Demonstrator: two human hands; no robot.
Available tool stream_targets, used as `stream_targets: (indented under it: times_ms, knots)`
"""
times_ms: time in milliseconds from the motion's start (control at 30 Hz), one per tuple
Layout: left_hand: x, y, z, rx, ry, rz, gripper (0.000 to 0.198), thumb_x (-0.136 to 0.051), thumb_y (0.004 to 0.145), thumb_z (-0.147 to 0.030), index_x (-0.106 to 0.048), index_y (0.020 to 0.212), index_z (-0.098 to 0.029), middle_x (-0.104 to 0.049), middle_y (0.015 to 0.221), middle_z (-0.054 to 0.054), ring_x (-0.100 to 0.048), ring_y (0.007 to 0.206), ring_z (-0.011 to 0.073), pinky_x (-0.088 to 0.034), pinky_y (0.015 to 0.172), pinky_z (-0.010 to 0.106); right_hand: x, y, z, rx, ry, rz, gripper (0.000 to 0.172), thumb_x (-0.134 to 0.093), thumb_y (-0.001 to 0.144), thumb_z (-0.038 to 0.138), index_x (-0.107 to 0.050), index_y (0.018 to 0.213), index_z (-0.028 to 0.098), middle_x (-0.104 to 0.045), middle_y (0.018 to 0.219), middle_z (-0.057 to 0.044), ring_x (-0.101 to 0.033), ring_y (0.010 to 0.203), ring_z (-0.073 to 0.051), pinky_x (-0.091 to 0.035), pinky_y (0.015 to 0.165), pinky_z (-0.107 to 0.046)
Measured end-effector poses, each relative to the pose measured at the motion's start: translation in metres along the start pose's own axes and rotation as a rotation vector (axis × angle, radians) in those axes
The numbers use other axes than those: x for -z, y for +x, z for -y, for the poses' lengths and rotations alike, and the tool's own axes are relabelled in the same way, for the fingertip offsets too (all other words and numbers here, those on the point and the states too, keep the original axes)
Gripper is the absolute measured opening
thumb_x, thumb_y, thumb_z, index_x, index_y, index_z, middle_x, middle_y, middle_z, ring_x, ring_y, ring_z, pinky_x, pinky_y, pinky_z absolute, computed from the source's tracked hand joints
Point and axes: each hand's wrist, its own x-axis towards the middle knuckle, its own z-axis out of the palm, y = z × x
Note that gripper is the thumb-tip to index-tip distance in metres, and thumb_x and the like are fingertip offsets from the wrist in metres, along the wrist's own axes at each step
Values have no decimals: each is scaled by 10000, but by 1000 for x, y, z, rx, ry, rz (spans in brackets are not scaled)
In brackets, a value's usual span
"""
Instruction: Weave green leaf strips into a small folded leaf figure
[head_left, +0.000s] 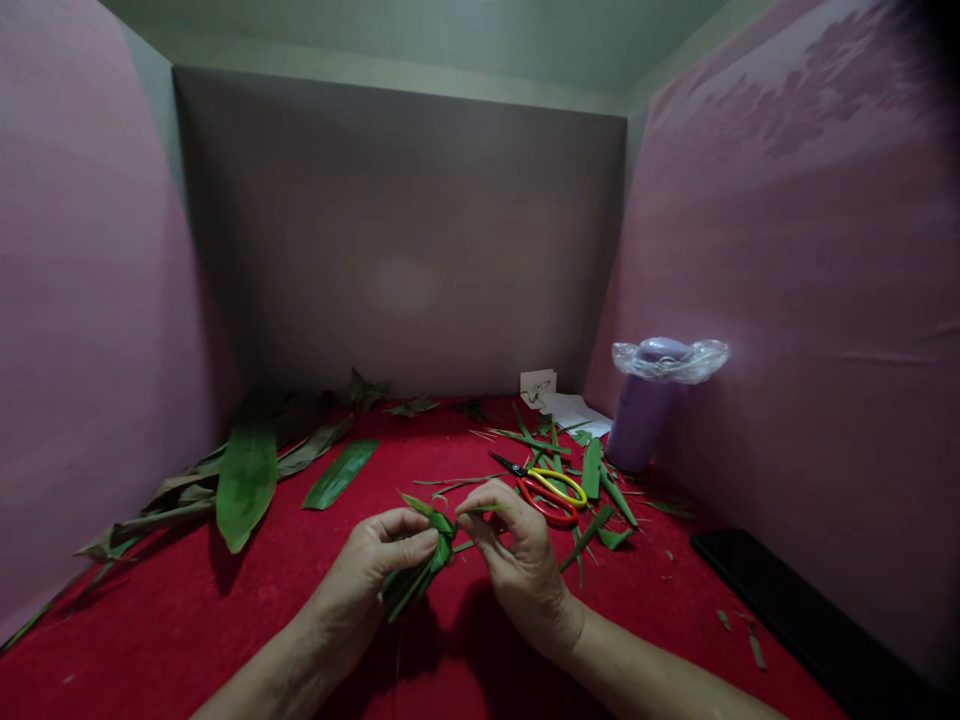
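Note:
My left hand (375, 565) is closed around a small bundle of folded green leaf strips (424, 578), thumb and forefinger pinching it near the top. Just to the right, my right hand (517, 565) pinches a thin green leaf strip (487, 508) between thumb and fingertips. That strip runs close to the bundle's knotted upper part; whether it is joined there I cannot make out. Beyond my right hand lie scissors (551, 490) with one red and one yellow handle, their dark blades pointing left.
Leaf scraps (592, 470) lie around the scissors. A purple tumbler (641, 420) with clear plastic over its top stands at the right, near white papers (577, 413). Large leaves (247, 475) lie at the left. A long black object (780, 590) lies along the right wall.

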Motion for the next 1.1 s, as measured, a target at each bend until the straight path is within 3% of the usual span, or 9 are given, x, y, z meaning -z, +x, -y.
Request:
stream_targets:
  times_ms: [600, 767, 1100]
  knots:
    - [1, 3, 1, 38, 72, -5, 203, -790, 567, -234, -639, 657, -131, -647, 532, -13, -525, 411, 72, -372, 404, 169, 2, 0, 2, -80, -15, 3, 98, -547, 820, 166, -566, 723, 166, -553, 684, -6, -483, 630, -129, -372, 573, -236]
    - [1, 3, 2, 25, 27, -38, 237, -816, 525, -204, -631, 658, -141, -671, 547, -19, -569, 449, 84, -424, 447, 173, 1, 1, -2, -171, 2, -7, 107, -557, 819, 215, -569, 725, 166, -537, 681, -3, -464, 618, -126, -355, 564, -239]
    - [0, 0, 1, 24, 43, 12, 185, -801, 552, -180, -641, 635, -138, -682, 552, -6, -577, 461, 88, -430, 467, 179, 0, 3, -7, -329, 153, 26, 226, -552, 817, 307, -506, 642, 172, -446, 604, 34, -398, 571, -105, -342, 541, -225]
